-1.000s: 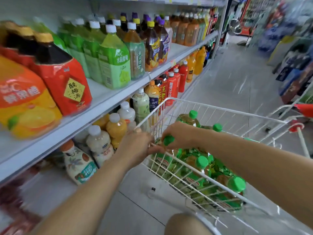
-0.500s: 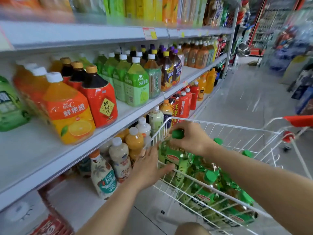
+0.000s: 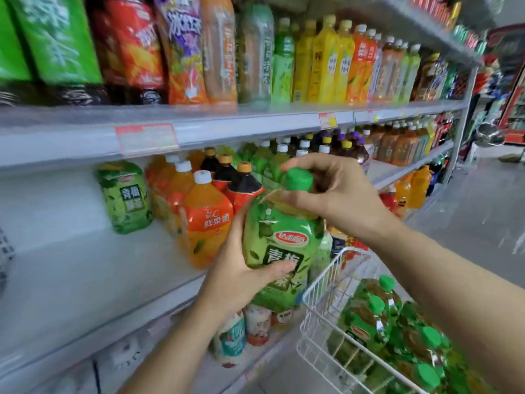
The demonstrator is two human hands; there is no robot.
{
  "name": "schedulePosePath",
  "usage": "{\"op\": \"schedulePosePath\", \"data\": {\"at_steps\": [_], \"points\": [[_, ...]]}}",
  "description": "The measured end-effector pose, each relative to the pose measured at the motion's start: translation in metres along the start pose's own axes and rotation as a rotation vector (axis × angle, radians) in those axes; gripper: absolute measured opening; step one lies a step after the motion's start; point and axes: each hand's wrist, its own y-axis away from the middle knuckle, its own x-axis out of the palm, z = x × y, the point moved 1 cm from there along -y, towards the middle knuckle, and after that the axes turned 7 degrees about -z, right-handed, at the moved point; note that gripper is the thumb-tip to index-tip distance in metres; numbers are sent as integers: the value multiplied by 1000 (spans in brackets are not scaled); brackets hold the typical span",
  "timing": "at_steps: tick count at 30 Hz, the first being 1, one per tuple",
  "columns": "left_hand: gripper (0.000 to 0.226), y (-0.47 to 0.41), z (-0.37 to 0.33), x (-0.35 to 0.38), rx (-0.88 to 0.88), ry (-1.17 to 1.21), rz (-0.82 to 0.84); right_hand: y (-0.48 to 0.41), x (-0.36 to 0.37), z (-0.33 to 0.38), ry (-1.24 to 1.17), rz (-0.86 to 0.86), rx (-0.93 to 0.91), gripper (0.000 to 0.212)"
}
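Both hands are on the big green tea bottle (image 3: 279, 245). The left hand (image 3: 238, 275) wraps round its lower body, thumb across the label. The right hand (image 3: 338, 191) pinches the neck just under the green cap (image 3: 298, 180). The bottle sits upright-ish between them, in front of the shelf (image 3: 85, 268), above the white cart (image 3: 326, 308) down to the right.

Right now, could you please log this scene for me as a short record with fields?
Place: shop aisle beside a drinks shelf
In hand: green tea bottle, roughly upright, in front of the shelf
Left hand: grips the bottle's lower body
Right hand: grips its top end
On shelf: one matching bottle; orange juice bottles
Cart: holds more green-capped bottles
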Motion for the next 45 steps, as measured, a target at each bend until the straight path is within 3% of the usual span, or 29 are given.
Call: {"op": "schedulePosePath", "data": {"at_steps": [4, 9, 12, 15, 18, 22, 39, 45], "points": [[96, 15, 6, -45, -28, -28, -102, -6, 49, -9, -101, 106, -38, 28], [97, 20, 18, -90, -37, -103, -365, -19, 94, -16, -189, 167, -12, 53], [94, 16, 22, -112, -51, -115, -470, -38, 117, -46, 141, 174, -21, 58], [96, 1, 35, -131, -41, -122, -519, -54, 140, -73, 517, 292, -85, 68], [94, -14, 56, -144, -39, -109, -571, -57, 156, -87, 647, 350, -114, 75], [89, -36, 82, -161, -28, -60, -683, -52, 161, -96, 722, 268, -165, 72], [100, -119, 154, -184, -102, -269, -713, -48, 160, -105, 699, 176, -263, 69], [100, -138, 154, -193, -259, -346, -647, -47, 161, -104, 703, 183, -249, 69]]}}
